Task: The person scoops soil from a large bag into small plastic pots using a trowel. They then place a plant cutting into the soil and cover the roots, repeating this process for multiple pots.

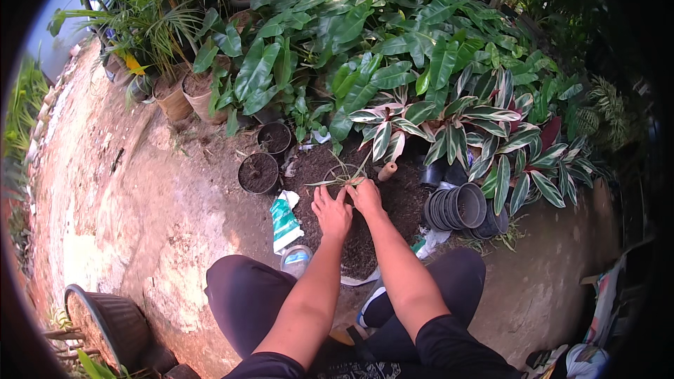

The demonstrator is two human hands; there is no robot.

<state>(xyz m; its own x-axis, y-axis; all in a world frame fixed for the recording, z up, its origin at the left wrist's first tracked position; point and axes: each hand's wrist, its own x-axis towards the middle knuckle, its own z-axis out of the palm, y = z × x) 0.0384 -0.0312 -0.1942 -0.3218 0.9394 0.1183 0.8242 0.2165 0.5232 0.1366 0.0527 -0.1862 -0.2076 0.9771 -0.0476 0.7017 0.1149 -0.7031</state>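
Observation:
A small potted plant (343, 175) with narrow, pale-edged leaves stands in a round pot (330, 172) before me, amid loose dark soil (310, 166). My right hand (367, 198) has its thumb and fingers closed at the base of the leaves. Beside it, my left hand (333, 212) rests at the near side of the pot with its fingers apart, seemingly touching the soil. Both hands hide the pot's near rim. Just right of the plant, a wooden handle (387, 171) sticks up from the soil; its tool end is hidden.
Two soil-filled black pots (258, 173) stand to the left, near a green-and-white plastic bag (286, 222) and a clear plastic container (296, 259). Stacked black nursery pots (455, 206) lie on the right. Leafy plants (363, 37) border the far side. A large tipped pot (113, 326) is at lower left.

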